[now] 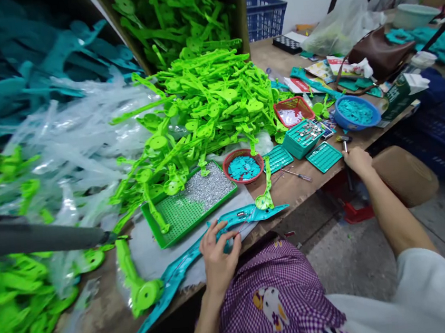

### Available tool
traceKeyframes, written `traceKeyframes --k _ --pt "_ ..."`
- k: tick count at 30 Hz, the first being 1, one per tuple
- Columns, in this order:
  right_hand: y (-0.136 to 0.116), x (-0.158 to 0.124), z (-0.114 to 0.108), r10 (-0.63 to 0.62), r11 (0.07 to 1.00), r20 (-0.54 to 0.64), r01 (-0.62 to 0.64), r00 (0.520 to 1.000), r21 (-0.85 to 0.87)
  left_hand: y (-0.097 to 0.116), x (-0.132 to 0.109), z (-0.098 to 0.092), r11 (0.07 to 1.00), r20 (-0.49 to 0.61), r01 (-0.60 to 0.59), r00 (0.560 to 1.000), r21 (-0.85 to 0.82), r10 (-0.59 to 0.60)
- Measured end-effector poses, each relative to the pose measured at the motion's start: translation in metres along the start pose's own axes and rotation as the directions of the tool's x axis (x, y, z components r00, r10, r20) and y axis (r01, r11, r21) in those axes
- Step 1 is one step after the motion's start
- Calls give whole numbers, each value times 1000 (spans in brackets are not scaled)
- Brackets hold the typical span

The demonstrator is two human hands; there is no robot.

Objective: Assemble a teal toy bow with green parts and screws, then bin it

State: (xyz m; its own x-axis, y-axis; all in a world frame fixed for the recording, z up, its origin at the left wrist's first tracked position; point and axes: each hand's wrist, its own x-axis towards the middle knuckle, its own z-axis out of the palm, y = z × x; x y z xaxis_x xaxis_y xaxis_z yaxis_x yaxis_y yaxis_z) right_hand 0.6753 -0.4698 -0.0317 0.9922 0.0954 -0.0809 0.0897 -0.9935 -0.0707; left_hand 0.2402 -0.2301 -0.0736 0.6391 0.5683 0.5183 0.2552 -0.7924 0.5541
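A long teal plastic part (pixel 177 266) lies along the table's front edge, with small metal pieces set in it near its right end. Over its middle is my left hand (pixel 219 249), thumb and index fingertips brought together in a pinch and the other fingers loosely bent. Whatever sits in the pinch is too small to name. My right hand (pixel 358 162) is wrapped round the handle of a hammer (pixel 344 139) at the front edge, further right. A green plastic part (pixel 265 200) rests by the teal part's right end.
Behind lies a green tray (pixel 180 218) of small metal pieces, beside a red basket (pixel 226 156) of teal pieces. A screwdriver (pixel 302 176), teal trays (pixel 324 157) and a blue bowl (pixel 339 120) stand rightward. Green parts (pixel 215 98) pile high. A dark bar (pixel 39 236) juts in from the left.
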Motion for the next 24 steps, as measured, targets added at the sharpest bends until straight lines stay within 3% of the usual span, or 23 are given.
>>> traceKeyframes --k 4,6,9,11,12,14,16,18,21,24 --pt "-2 -12 -3 -44 999 -37 43 998 -28 0 -4 1 1000 -8 -10 1000 8 10" --pt "-13 -25 -6 -87 996 -139 90 986 18 0 -6 0 999 4 -13 1000 34 13" --pt "-40 -57 -6 -302 910 -359 380 883 168 -3 -9 -5 997 50 -26 998 69 23" --pt "-52 -78 -3 -457 796 -387 563 801 225 -6 -12 -11 994 80 -54 996 90 47" --pt "-52 -85 0 -477 779 -377 580 794 236 -8 -13 -14 992 90 -72 994 102 63" --pt "-39 -91 5 -362 860 -367 459 857 223 -12 -16 -21 987 100 -109 990 119 97" --pt "-16 -86 11 -134 953 -370 222 919 205 -16 -18 -25 985 94 -133 988 108 123" --pt "5 -75 16 19 978 -287 42 958 205 -20 -18 -26 988 81 -137 988 78 131" --pt "15 -57 20 66 970 -43 -54 997 238 -19 -14 -25 987 77 -150 986 53 146" --pt "11 -43 16 101 959 26 -104 995 264 -18 -9 -34 980 81 -194 978 43 190"
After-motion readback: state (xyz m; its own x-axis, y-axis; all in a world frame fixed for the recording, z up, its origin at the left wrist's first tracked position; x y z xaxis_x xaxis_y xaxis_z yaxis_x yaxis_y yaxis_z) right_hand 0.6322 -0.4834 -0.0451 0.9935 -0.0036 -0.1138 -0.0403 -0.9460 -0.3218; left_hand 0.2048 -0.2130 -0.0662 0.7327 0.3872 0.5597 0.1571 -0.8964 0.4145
